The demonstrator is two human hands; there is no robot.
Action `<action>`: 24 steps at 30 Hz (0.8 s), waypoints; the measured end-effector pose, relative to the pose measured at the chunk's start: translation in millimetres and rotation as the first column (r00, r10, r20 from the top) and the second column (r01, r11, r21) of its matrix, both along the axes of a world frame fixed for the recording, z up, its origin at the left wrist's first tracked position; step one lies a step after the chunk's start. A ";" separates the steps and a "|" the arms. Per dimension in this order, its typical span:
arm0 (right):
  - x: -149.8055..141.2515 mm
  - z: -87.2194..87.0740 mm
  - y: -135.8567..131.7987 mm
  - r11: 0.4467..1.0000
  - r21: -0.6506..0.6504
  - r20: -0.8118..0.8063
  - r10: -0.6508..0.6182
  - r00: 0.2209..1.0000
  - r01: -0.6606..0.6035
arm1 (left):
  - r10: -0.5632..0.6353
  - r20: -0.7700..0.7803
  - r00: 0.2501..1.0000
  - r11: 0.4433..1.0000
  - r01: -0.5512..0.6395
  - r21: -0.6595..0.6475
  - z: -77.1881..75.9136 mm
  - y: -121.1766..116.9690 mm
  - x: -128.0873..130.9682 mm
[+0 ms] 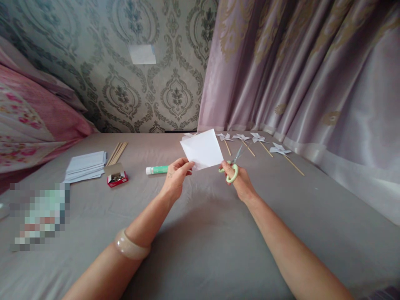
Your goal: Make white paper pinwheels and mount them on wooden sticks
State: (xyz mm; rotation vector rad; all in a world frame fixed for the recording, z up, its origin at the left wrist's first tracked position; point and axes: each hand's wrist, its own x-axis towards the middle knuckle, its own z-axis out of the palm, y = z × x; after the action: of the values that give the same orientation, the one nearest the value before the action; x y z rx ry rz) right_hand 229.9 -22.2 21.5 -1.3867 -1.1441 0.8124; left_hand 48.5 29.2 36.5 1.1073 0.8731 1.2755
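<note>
A white square of paper (203, 149) is held up in front of me, tilted, over the grey sheet. My left hand (178, 177) pinches its lower left corner between thumb and fingers. Around the green handles of a pair of scissors (232, 173) my right hand (238, 181) is closed, the blades pointing up and away. The right fingertips also meet the paper's right corner. Just left of my left hand lies a green and white glue stick (158, 170), its right end hidden behind the hand.
Several paper pinwheels on sticks (279, 148) lie along the back right, by the curtain (281, 62). To the left are a stack of paper (86, 165), wooden sticks (117, 153) and a small red box (118, 179) with metal pieces. A blurred packet (43, 214) lies nearer, far left.
</note>
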 end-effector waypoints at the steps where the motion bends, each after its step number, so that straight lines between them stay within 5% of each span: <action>1: 2.0 0.7 0.5 1.000 0.022 -0.018 -0.012 1.000 0.012 | -0.003 -0.025 1.000 1.000 0.003 -0.002 -1.3 -0.4 0.7; 16: -5.0 7.3 -2.2 0.997 0.065 -0.063 -0.032 0.998 0.036 | 0.009 -0.146 0.989 1.000 -0.010 -0.001 -7.3 -3.8 2.3; 24: -5.0 5.6 -0.6 0.990 0.097 -0.116 -0.095 0.989 0.106 | -0.017 0.039 0.999 0.991 0.022 -0.135 -12.4 -0.9 6.0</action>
State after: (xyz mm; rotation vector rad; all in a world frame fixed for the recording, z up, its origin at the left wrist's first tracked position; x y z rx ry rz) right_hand 225.0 -22.9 27.1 -1.2874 -1.0076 0.7395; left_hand 54.5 28.3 24.1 0.9797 0.9043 1.1994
